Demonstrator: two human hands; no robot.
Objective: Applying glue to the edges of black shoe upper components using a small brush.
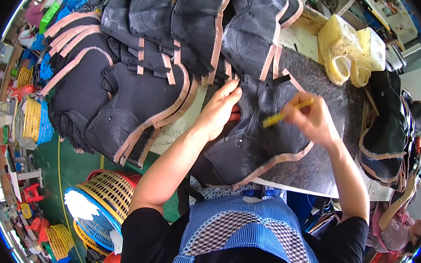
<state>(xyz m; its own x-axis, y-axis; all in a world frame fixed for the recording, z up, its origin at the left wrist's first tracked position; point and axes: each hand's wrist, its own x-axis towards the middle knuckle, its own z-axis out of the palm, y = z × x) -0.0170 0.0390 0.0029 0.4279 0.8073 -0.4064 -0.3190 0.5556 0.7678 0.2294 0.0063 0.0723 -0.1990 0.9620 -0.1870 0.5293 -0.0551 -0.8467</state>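
A black boot upper (237, 154) with a pinkish-tan, zigzag-cut border lies before me, its near part reaching over the table's front edge. My left hand (219, 112) grips its left side, thumb on top and some fingertips showing through a fold. Closed around a slim yellow brush (281, 117), my right hand (313, 118) is over the right part of the upper. The brush's wider tip points left, at or just above the black surface; motion blurs it, so contact is unclear.
Stacks of similar black uppers (143, 99) cover the table's left and far side. Pale yellow containers (340, 47) stand at the far right, with more black pieces (382, 140) nearer. Plastic baskets (114, 191) stand on the green floor at left. Another person (401, 225) is at lower right.
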